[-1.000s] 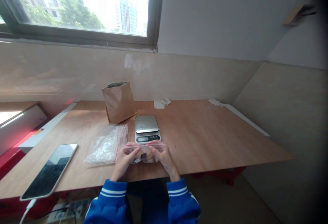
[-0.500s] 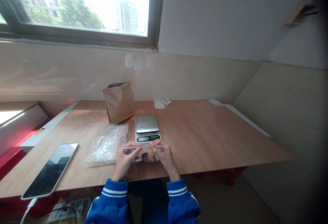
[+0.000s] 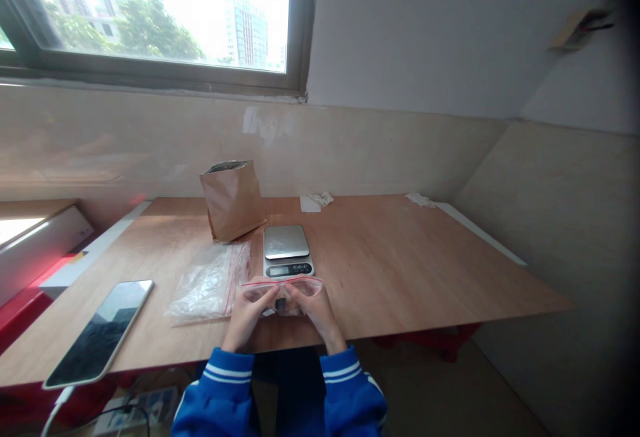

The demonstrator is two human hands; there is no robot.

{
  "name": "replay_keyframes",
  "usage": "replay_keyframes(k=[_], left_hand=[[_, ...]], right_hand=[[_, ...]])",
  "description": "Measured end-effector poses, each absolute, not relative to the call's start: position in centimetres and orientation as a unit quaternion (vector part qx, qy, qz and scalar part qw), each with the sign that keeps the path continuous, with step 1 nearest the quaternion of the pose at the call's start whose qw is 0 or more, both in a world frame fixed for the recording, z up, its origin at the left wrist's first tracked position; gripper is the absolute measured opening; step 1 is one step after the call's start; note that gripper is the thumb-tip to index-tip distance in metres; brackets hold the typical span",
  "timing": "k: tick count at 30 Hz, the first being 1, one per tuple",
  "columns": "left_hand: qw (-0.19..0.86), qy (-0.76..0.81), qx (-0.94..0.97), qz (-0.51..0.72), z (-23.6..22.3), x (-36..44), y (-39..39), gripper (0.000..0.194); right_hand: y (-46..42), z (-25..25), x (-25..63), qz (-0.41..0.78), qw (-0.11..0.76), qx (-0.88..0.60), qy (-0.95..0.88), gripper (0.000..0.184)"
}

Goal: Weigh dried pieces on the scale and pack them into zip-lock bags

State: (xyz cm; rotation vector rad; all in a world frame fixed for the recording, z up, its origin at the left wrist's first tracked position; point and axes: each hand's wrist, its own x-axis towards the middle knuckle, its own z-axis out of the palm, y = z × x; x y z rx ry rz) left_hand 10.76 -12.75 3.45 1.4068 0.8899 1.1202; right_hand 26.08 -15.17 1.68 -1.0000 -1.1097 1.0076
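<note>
Between my hands is a clear zip bag [image 3: 289, 306] with a red strip along its top edge; tan pieces and something dark show inside. My left hand [image 3: 249, 310] pinches the bag's upper edge near the middle, thumb on the near side. Close beside it, my right hand [image 3: 315, 303] pinches the same edge, fingers behind the plastic. Just beyond the bag stands a kitchen scale [image 3: 287, 243] with a bare steel plate and a small display. Left of my hands lies a stack of clear zip bags [image 3: 207, 283].
An open brown paper bag [image 3: 231, 202] stands upright behind the stack. A phone [image 3: 103, 333] with a white charging cable lies near the table's left front edge. White paper scraps [image 3: 316, 202] lie at the back against the wall.
My right hand has slid left along the bag's top edge, bringing the two hands closer together. The right part of that edge now bows upward. The other things stay put.
</note>
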Motion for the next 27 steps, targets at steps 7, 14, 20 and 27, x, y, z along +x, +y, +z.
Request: replay_keyframes(k=[7, 14, 20, 27], left_hand=[[0.497, 0.394, 0.589, 0.501, 3.4, 11.2, -13.0, 0.021], [0.513, 0.388, 0.587, 0.491, 3.5, 11.3, -13.2, 0.023], [0.522, 0.375, 0.592, 0.487, 3.7, 11.4, -13.5, 0.019], [0.515, 0.383, 0.584, 0.497, 3.3, 11.9, -13.7, 0.018]], right_hand=[[-15.0, 1.6, 25.3, 0.352, 0.658, -0.468, -0.473, 0.016], [-15.4, 2.2, 25.2, 0.391, 0.65, -0.433, -0.487, 0.015], [-15.4, 2.0, 25.5, 0.387, 0.649, -0.439, -0.486, 0.015], [-15.4, 1.7, 25.2, 0.341, 0.669, -0.465, -0.469, 0.015]])
